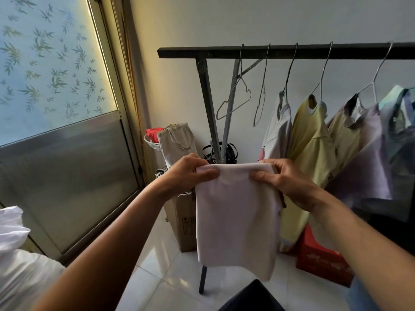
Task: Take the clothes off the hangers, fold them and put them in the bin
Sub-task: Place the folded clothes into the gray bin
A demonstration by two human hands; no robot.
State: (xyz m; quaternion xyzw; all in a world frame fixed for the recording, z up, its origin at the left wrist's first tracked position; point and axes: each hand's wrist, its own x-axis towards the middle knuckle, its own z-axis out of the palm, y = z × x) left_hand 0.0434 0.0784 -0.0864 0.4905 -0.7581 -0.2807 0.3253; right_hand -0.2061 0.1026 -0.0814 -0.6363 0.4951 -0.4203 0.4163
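White cloth (235, 212) hangs folded from both pinching hands, left (186, 173) and right (285, 178); keeping its top edge taut and level should square the next fold, though the bin seems out of view.

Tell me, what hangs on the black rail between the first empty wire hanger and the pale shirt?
One more empty silver wire hanger hangs there, seen nearly edge-on in the head view. Nothing else hangs on that stretch.
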